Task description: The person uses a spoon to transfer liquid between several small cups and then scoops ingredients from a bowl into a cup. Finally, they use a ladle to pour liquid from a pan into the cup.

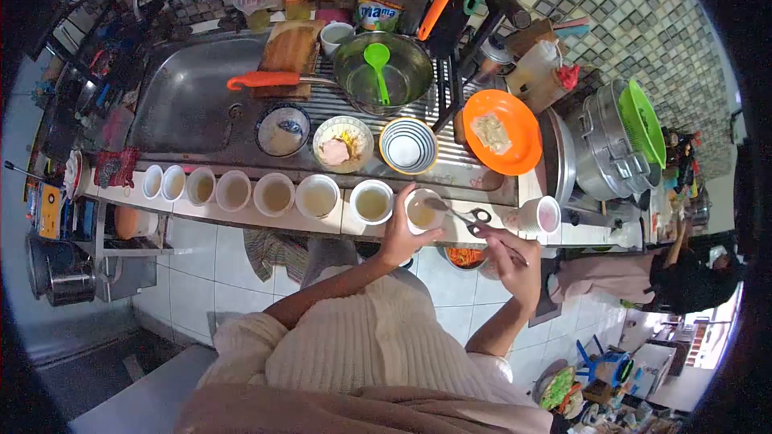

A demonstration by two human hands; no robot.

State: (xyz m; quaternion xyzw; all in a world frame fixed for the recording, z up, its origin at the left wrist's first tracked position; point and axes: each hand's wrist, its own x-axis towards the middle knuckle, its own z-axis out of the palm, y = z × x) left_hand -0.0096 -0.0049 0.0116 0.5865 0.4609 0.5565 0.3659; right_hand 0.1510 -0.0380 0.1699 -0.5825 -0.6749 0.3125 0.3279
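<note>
My left hand (400, 231) is wrapped round a white cup (424, 213) of pale liquid at the counter edge, thumb on its near side. A spoon (450, 209) is gripped in my right hand (512, 263), its bowl over the rim of that cup. Black-handled scissors (480, 215) show right beside the spoon's handle. A row of similar cups of pale liquid runs left from my left hand, the nearest being a cup (373, 202). To the right stands a stack of white cups (540, 215).
Behind the cups are a striped bowl (408, 145), a patterned bowl with pink food (343, 145), and an orange plate (503, 133). Farther back sit a pan with a green ladle (376, 56), a cutting board (288, 56) and the sink (189, 88). Another person (691, 273) is at far right.
</note>
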